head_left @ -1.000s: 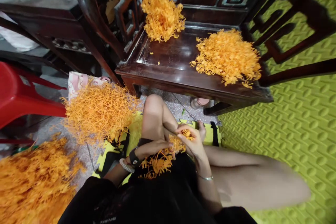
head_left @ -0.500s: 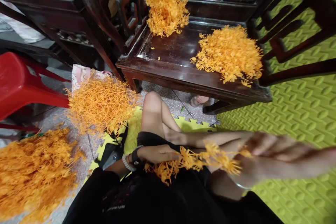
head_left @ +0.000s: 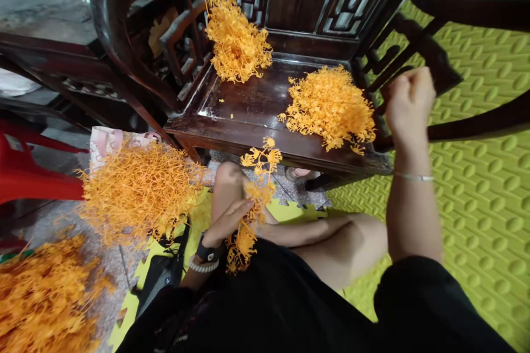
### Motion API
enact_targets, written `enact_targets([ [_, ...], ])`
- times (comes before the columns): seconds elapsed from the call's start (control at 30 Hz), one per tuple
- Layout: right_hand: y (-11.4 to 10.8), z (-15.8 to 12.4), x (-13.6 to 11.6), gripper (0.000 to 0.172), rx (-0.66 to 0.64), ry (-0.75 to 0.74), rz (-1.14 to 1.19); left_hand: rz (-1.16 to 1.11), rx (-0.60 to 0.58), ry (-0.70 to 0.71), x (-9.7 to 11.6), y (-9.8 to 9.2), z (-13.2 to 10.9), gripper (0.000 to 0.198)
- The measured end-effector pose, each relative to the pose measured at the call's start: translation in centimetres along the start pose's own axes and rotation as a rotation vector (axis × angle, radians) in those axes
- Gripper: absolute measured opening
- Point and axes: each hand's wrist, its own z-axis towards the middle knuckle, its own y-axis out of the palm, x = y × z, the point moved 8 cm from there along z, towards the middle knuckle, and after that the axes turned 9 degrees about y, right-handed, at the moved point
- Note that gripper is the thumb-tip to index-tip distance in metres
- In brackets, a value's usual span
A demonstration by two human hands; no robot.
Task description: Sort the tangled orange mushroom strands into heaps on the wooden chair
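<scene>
My left hand (head_left: pixel 229 222) is closed around a strand of orange flower-like pieces (head_left: pixel 260 194) above my lap. The strand's upper end stands up towards the chair edge, and its lower end hangs by my black clothing. Raised beside the right arm of the dark wooden chair (head_left: pixel 244 139), my right hand (head_left: pixel 409 102) is closed in a fist; whatever may be in it is hidden. On the chair seat lie two clumps of similar orange pieces, a left clump (head_left: pixel 238 44) against the armrest and a right clump (head_left: pixel 333 107) near the front corner.
A thin-stranded orange heap (head_left: pixel 141 190) covers part of a pink-and-white bag (head_left: pixel 99 146) on my left. Nearer me is a larger orange pile (head_left: pixel 45 298) on the speckled floor. A red stool (head_left: pixel 37 168) stands at far left; yellow-green matting (head_left: pixel 476 198) spreads right.
My right hand has moved from beside the strand up and forward to the chair's right arm. The strand in my left hand has swung from lying rightward to pointing up. The view has shifted.
</scene>
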Motion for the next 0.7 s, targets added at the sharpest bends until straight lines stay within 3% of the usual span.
enact_targets([
  [0.1, 4.5, 2.5, 1.4, 0.038, -0.191, 0.163, -0.159, -0.044, 0.040, 0.019, 1.4, 0.6, 1.2, 0.045],
  [0.2, 6.9, 1.9, 2.3, 0.041, -0.319, 0.153, -0.072, -0.053, 0.130, 0.067, 2.2, 0.2, 2.2, 0.047],
  [0.27, 6.1, 0.6, 2.3, 0.041, -0.208, 0.109, 0.002, -0.047, 0.174, 0.099, 2.3, -0.2, 2.8, 0.047],
  [0.33, 3.3, -1.9, 1.1, 0.040, 0.043, 0.024, 0.098, -0.043, 0.192, 0.108, 2.1, -0.6, 3.3, 0.046],
  [0.4, 0.3, -6.3, -1.5, 0.039, 0.237, -0.085, 0.268, -0.042, 0.172, 0.089, 1.7, -0.5, 3.7, 0.046],
  [0.43, -0.4, -8.7, -2.9, 0.040, 0.224, -0.117, 0.383, -0.045, 0.146, 0.070, 1.5, -0.2, 3.8, 0.047],
  [0.47, -0.2, -11.2, -4.6, 0.044, 0.104, -0.144, 0.501, -0.049, 0.112, 0.049, 1.2, 0.2, 3.9, 0.048],
  [0.53, 2.4, -16.5, -8.2, 0.069, -0.364, -0.115, 0.717, -0.060, 0.036, 0.009, 0.7, 1.3, 3.9, 0.048],
  [0.57, 3.9, -19.3, -9.5, 0.081, -0.600, -0.033, 0.814, -0.067, -0.009, -0.016, 0.3, 2.0, 3.8, 0.047],
  [0.63, 6.6, -24.5, -11.0, 0.080, -0.997, 0.216, 0.987, -0.092, -0.091, -0.074, -0.6, 3.3, 3.6, 0.045],
  [0.7, 8.2, -27.9, -11.2, 0.057, -1.197, 0.513, 1.130, -0.125, -0.145, -0.120, -1.6, 4.2, 3.3, 0.044],
])
